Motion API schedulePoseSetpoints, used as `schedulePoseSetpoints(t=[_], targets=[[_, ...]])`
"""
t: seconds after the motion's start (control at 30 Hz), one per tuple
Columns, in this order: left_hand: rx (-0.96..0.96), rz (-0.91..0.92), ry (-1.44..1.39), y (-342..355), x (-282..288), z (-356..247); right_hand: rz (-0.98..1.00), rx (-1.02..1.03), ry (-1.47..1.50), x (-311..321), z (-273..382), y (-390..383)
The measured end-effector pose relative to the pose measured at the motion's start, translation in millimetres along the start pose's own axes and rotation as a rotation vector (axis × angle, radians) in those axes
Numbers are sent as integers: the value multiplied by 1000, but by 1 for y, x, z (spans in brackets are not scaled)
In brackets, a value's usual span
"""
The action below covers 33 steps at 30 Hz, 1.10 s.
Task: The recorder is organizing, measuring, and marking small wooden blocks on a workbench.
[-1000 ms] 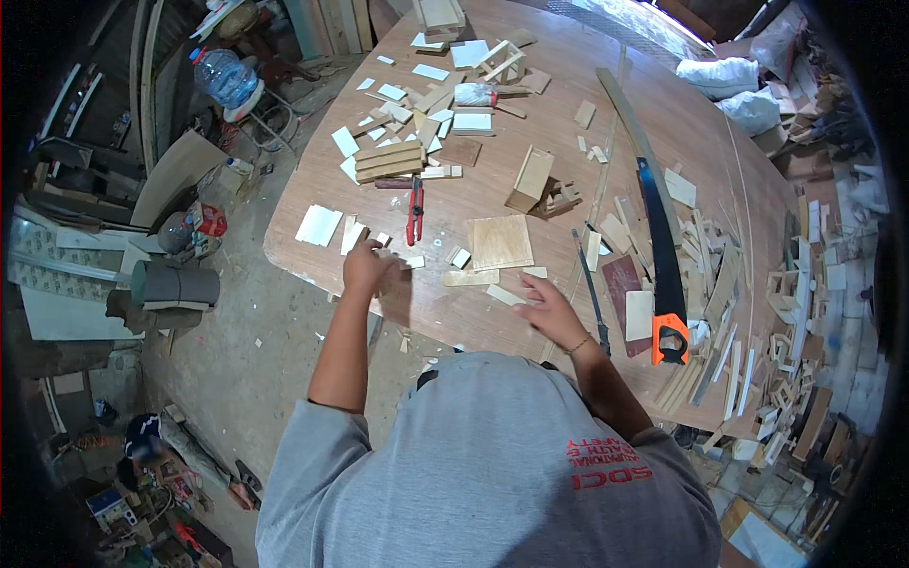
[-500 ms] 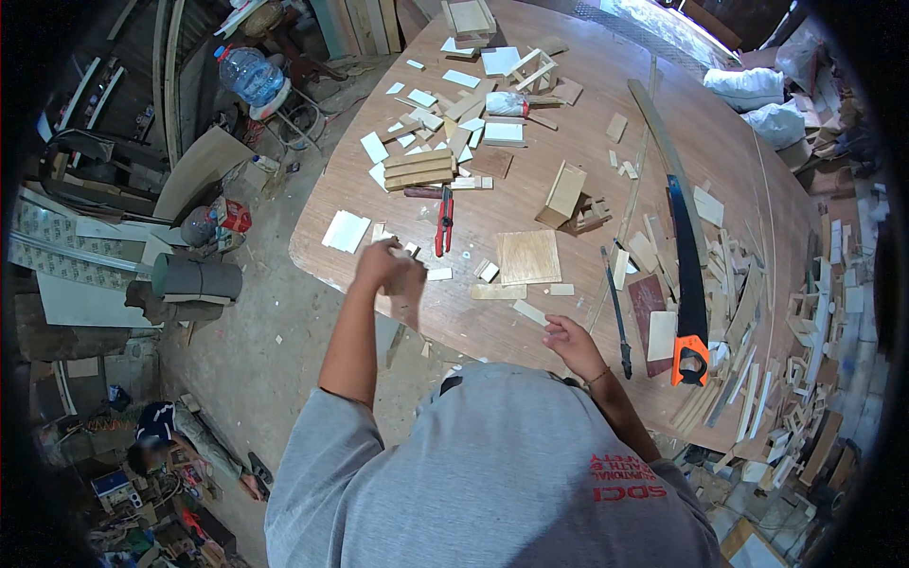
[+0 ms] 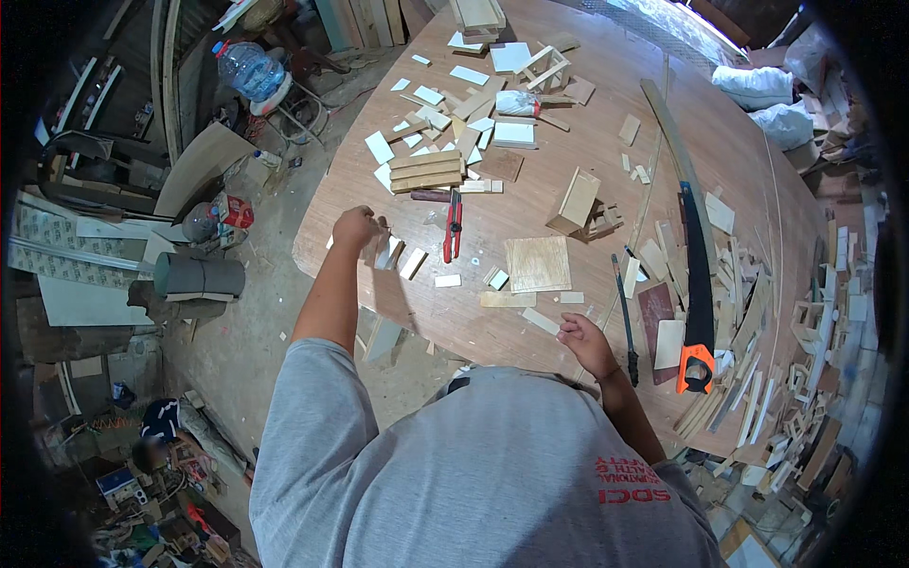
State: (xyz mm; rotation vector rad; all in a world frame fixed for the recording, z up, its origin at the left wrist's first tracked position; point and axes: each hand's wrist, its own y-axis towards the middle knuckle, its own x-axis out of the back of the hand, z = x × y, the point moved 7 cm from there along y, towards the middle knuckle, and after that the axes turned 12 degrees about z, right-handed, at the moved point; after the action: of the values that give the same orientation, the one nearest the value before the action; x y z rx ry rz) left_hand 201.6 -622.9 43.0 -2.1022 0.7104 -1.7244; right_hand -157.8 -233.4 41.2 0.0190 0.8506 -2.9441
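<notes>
My left hand (image 3: 355, 230) is palm down at the table's left side, over the spot of a white square panel, which it mostly covers. Its fingers are largely hidden, so I cannot tell whether it grips the panel. Small wood blocks (image 3: 413, 263) lie just right of that hand. Beyond them lies a red-handled cutter or plier-like tool (image 3: 454, 227). My right hand (image 3: 587, 345) hovers by the near table edge, fingers loosely bent and apart, holding nothing. Closest to it are a thin wood strip (image 3: 541, 322) and a square plywood piece (image 3: 539, 264).
A handsaw (image 3: 698, 275) with an orange handle and a slim dark tool (image 3: 625, 317) lie at right. Small wooden boxes (image 3: 576, 201), stacked strips (image 3: 426, 170) and offcuts cover the far side. A water bottle (image 3: 250, 72) stands on a stool; a person (image 3: 180, 440) is at lower left.
My left hand has moved left and away from me, off the small blocks and onto the white panel. The right hand stays nearly in place. The whole view has shifted slightly.
</notes>
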Motion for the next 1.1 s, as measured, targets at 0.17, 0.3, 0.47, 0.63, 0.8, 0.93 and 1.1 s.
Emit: schedulePoseSetpoints(t=[0.17, 0.3, 0.47, 0.63, 0.8, 0.93, 1.1], targets=[[87, 115, -46, -9, -24, -3, -53, -2, -20, 5, -8, 2], [85, -323, -59, -43, -9, -18, -80, 23, -3, 8, -16, 2], [-124, -230, 94, -93, -51, -64, -131, 42, 34, 14, -25, 5], [-82, -282, 79, -90, -75, -44, -98, 63, -9, 1, -9, 8], [-63, -273, 88, -85, -76, -37, -103, 56, -5, -5, -10, 0], [-111, -403, 78, -90, -68, -39, -92, 83, -4, -7, -26, -5], [-170, -424, 16, -115, -69, -65, -82, 70, -17, -13, -50, -18]])
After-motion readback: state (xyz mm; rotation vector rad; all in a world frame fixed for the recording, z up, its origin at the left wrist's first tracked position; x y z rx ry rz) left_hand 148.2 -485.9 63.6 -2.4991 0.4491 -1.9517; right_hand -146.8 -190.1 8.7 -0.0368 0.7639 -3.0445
